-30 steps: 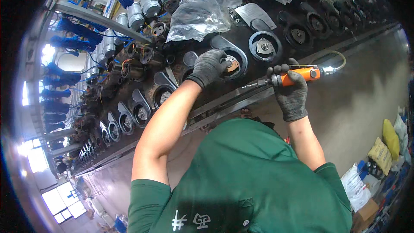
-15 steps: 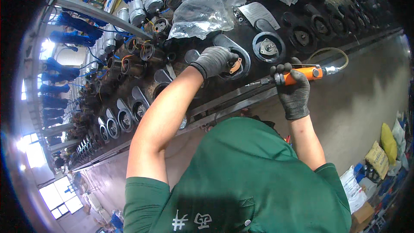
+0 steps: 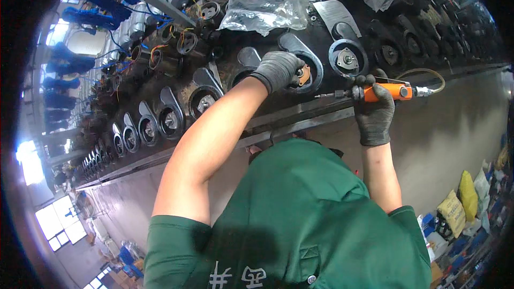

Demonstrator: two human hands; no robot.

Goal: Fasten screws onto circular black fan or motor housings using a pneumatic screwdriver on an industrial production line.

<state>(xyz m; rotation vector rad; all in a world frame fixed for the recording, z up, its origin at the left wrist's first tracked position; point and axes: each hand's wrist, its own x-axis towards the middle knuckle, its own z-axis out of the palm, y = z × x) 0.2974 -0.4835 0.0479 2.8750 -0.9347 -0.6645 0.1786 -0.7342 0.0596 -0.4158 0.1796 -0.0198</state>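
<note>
View has shifted slightly; both hands keep their places. Right grip (image 3: 375, 115) wraps an orange driver (image 3: 395, 92), long axis left-right, tip pointing left by the tabletop's (image 3: 300, 109) near edge. Left grip (image 3: 279, 71), closure unclear, is at a housing's (image 3: 294, 44) brown plate (image 3: 304, 75); floor (image 3: 450, 123) lies nearer.

The gloves (image 3: 373, 123) are matt, ribbed knit cloth, and the driver (image 3: 387, 92) pairs a smooth, glossy body with a metal bit (image 3: 324, 96). The housing (image 3: 295, 45) looks like glossy dark metal, the plate (image 3: 304, 76) duller and coppery. The bag (image 3: 265, 8) is crinkled, glossy plastic, the sheet (image 3: 335, 14) matt paper, the shirt (image 3: 305, 203) matt cloth.
</note>
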